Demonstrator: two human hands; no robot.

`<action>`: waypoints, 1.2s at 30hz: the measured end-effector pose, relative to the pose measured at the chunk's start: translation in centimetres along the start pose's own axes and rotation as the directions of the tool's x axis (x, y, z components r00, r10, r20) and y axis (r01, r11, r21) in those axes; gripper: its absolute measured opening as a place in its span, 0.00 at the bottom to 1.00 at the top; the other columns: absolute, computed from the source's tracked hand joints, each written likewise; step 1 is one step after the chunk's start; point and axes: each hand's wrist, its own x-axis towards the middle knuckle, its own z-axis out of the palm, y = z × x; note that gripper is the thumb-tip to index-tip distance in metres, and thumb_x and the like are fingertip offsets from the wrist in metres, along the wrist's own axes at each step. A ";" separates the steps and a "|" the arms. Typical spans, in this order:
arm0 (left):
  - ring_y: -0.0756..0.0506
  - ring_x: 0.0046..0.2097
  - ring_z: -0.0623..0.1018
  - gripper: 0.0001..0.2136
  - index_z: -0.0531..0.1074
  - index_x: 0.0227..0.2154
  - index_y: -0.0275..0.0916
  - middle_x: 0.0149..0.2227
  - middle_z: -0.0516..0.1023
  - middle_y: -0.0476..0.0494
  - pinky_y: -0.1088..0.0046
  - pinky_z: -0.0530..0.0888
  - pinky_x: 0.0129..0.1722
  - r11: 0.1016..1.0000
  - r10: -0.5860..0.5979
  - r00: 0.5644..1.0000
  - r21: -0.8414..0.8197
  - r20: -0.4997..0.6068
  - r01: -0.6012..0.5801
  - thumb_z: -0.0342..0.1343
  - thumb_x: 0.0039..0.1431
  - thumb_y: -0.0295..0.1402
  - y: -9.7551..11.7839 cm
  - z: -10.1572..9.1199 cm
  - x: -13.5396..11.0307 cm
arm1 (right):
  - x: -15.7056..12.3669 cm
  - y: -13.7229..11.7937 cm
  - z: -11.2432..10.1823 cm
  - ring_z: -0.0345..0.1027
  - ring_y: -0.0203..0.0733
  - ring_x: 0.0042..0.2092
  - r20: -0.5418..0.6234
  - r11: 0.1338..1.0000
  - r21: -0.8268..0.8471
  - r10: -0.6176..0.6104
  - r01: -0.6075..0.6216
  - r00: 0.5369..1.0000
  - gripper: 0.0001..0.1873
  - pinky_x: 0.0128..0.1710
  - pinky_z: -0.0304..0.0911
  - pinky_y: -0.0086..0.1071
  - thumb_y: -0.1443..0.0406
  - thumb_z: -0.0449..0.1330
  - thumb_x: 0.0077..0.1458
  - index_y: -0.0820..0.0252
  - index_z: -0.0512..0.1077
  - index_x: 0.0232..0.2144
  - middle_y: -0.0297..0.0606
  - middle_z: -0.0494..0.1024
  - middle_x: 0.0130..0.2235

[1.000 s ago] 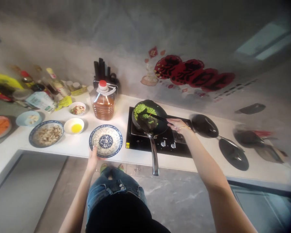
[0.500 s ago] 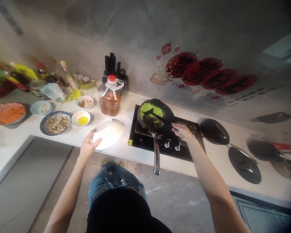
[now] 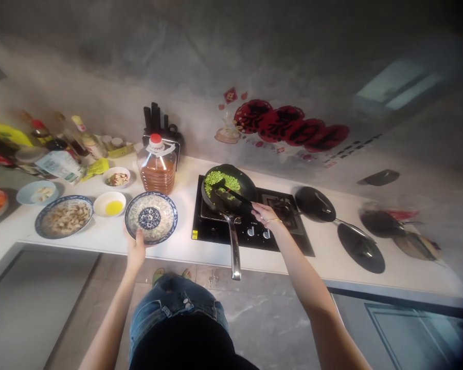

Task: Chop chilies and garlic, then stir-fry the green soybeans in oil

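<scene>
My left hand grips the lower rim of a blue-and-white patterned plate, thumb on top, its face turned up over the counter's front edge. My right hand is closed around the handle of a black spatula. The spatula's head rests among green beans or peas in a dark frying pan, which sits on the left burner of the black hob. The pan's metal handle points toward me.
A large oil jug and a knife block stand behind the plate. Leftward are a bowl of yellow liquid, a plate of pale chopped pieces and several bottles. A black pan and a lid lie right of the hob.
The plate has turned from showing its white underside to showing its patterned face. My right hand keeps the spatula in the pan. The whole view has shifted.
</scene>
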 end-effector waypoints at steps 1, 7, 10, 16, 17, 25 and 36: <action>0.36 0.58 0.73 0.38 0.36 0.69 0.41 0.67 0.54 0.29 0.58 0.78 0.49 0.996 -0.064 0.998 -0.061 0.029 0.066 0.49 0.63 0.45 0.0 0.5 -0.3 | -0.2 0.4 -0.2 0.59 0.31 0.19 -0.004 1.000 0.014 0.000 0.000 1.000 0.12 0.12 0.45 0.20 0.63 0.61 0.54 0.57 0.74 0.42 0.30 0.71 0.22; 0.34 0.57 0.73 0.40 0.33 0.68 0.48 0.69 0.50 0.31 0.64 0.83 0.34 0.975 -0.142 0.982 -0.154 0.126 0.160 0.50 0.62 0.48 1.2 3.9 -0.5 | -2.9 2.9 -2.4 0.47 0.26 0.15 0.012 0.993 0.122 0.006 -0.007 1.000 0.24 0.11 0.39 0.21 0.57 0.65 0.49 0.61 0.73 0.47 0.29 0.69 0.20; 0.34 0.56 0.74 0.39 0.35 0.68 0.49 0.68 0.51 0.32 0.65 0.83 0.32 0.975 -0.119 0.974 -0.165 0.193 0.152 0.50 0.62 0.49 1.9 5.9 -0.1 | -4.2 3.8 -3.7 0.45 0.25 0.15 0.017 0.988 0.153 -0.029 0.026 0.999 0.29 0.12 0.39 0.21 0.54 0.68 0.44 0.61 0.73 0.47 0.27 0.67 0.19; 0.38 0.46 0.80 0.39 0.34 0.68 0.50 0.66 0.55 0.30 0.68 0.82 0.27 0.967 -0.121 0.955 -0.187 0.269 0.175 0.51 0.62 0.49 3.2 9.6 0.5 | -6.6 4.8 -5.2 0.43 0.24 0.16 0.030 0.975 0.209 -0.090 0.082 0.995 0.32 0.14 0.37 0.22 0.53 0.70 0.38 0.63 0.74 0.45 0.27 0.64 0.19; 0.39 0.45 0.81 0.39 0.34 0.68 0.50 0.66 0.56 0.30 0.68 0.81 0.27 0.963 -0.133 0.952 -0.191 0.276 0.189 0.51 0.62 0.49 3.4 10.1 0.6 | -7.0 4.8 -5.3 0.43 0.24 0.16 0.030 0.974 0.209 -0.099 0.091 0.995 0.32 0.15 0.36 0.22 0.52 0.70 0.37 0.62 0.74 0.44 0.27 0.64 0.19; 0.47 0.29 0.81 0.37 0.30 0.67 0.48 0.64 0.58 0.23 0.70 0.80 0.24 0.947 -0.192 0.920 -0.180 0.343 0.265 0.47 0.65 0.47 4.2 13.8 1.4 | -10.6 3.7 -6.8 0.42 0.22 0.16 0.086 0.971 0.180 -0.172 0.155 0.981 0.36 0.15 0.34 0.22 0.50 0.72 0.35 0.62 0.75 0.46 0.26 0.64 0.19; 0.48 0.29 0.81 0.37 0.30 0.68 0.52 0.66 0.57 0.27 0.68 0.81 0.27 0.899 -0.191 0.905 -0.302 0.379 0.317 0.48 0.64 0.48 4.1 15.0 0.8 | -15.0 2.4 -3.5 0.69 0.37 0.26 0.251 0.634 -0.435 -0.597 0.640 0.762 0.27 0.28 0.69 0.31 0.52 0.56 0.59 0.61 0.72 0.55 0.37 0.78 0.27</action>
